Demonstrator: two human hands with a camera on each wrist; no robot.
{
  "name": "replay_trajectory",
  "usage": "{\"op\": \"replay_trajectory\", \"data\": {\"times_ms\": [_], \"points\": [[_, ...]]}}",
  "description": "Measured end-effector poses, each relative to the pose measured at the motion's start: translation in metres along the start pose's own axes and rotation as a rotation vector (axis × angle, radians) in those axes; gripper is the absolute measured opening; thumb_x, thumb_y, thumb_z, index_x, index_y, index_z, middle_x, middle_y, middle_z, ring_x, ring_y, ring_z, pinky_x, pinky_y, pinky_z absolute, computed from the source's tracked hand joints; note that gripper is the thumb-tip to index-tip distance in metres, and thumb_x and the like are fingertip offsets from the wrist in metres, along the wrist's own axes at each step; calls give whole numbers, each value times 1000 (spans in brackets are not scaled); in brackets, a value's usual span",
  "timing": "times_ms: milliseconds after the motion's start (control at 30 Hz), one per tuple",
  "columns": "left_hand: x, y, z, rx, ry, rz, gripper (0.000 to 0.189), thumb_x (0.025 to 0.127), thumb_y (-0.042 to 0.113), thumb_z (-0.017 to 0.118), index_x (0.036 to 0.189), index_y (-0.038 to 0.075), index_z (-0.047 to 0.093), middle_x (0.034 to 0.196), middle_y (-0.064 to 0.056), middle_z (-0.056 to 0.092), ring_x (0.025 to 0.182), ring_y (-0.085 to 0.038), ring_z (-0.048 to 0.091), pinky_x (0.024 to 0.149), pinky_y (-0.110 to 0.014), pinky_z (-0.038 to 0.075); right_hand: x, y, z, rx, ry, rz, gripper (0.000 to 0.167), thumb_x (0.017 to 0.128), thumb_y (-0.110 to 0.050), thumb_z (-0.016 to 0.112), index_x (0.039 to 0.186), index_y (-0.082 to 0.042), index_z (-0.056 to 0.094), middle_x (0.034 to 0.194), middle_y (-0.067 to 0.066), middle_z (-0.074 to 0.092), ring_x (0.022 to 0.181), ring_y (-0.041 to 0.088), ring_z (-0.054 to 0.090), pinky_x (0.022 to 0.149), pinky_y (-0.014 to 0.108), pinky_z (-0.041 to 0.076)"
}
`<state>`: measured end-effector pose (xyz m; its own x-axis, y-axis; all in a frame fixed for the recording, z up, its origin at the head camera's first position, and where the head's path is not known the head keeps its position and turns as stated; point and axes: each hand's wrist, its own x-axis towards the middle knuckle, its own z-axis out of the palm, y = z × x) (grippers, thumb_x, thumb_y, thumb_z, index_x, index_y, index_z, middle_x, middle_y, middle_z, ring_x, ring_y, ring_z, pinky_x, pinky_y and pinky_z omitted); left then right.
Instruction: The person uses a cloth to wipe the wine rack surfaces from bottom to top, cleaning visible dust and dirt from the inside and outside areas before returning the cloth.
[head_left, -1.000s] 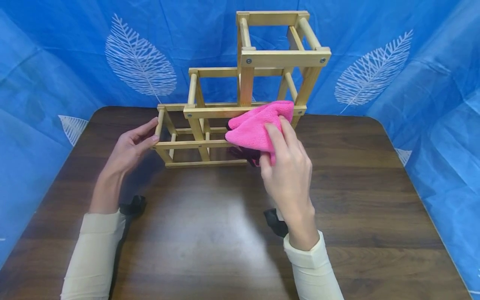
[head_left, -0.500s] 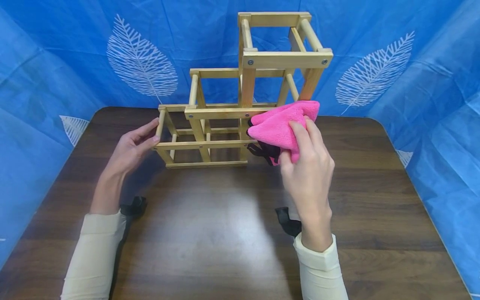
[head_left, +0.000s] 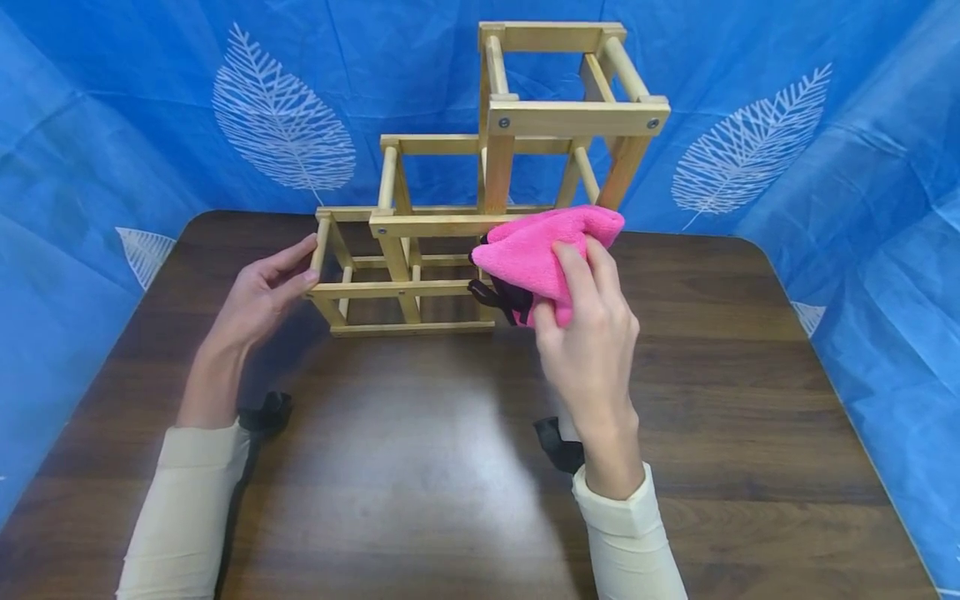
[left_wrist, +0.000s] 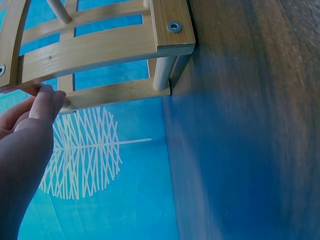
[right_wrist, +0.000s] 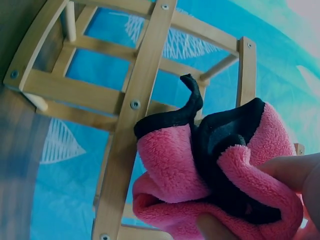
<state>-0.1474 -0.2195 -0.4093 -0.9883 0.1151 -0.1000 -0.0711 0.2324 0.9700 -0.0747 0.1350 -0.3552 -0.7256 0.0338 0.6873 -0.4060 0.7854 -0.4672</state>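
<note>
A stepped wooden rack [head_left: 431, 227] of slats and round dowels stands at the back of the table, its tallest section to the right. At its low left end, my left hand [head_left: 258, 298] holds the top corner between thumb and fingers; the left wrist view shows these fingers [left_wrist: 47, 102] at the upper edge. My right hand [head_left: 588, 350] grips a bunched pink plush cloth [head_left: 532, 254] with black edging and a black loop [right_wrist: 192, 97]. The cloth lies against the front middle rail and hides its right part. Some right-hand fingertips are hidden in the folds.
The dark wooden table [head_left: 420, 467] extends in front of the rack and to both sides. Directly behind hangs a blue sheet [head_left: 420, 67] with white leaf prints. Black wrist straps [head_left: 266, 412] sit at both cuffs.
My right hand has moved the pink cloth rightward along the front rail, then a little back to the left. My left hand keeps its place on the rack.
</note>
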Motion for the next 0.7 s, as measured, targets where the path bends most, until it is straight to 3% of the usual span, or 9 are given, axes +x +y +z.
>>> {"op": "replay_trajectory", "data": {"times_ms": [133, 467, 700], "points": [[0, -1, 0, 9, 4, 10, 64, 98, 24, 63, 154, 19, 34, 160, -3, 29, 144, -29, 30, 110, -39, 34, -1, -3, 6, 27, -10, -36, 50, 79, 2, 72, 128, -2, 62, 132, 19, 56, 110, 32, 59, 74, 54, 57], [0, -2, -2, 8, 14, 3, 65, 96, 28, 65, 154, 21, 36, 160, -4, 30, 143, -29, 31, 110, -39, 34, -4, -17, 24, 96, -84, -211, 48, 85, -2, 73, 131, -2, 62, 137, 21, 54, 121, 33, 56, 98, 49, 50], [1, -2, 1, 15, 22, -5, 66, 95, 31, 66, 154, 23, 36, 159, -1, 31, 143, -29, 31, 112, -43, 33, -10, -26, 38, 158, -137, -276, 53, 85, -5, 75, 135, -1, 58, 142, 25, 48, 124, 38, 53, 104, 46, 46]]}}
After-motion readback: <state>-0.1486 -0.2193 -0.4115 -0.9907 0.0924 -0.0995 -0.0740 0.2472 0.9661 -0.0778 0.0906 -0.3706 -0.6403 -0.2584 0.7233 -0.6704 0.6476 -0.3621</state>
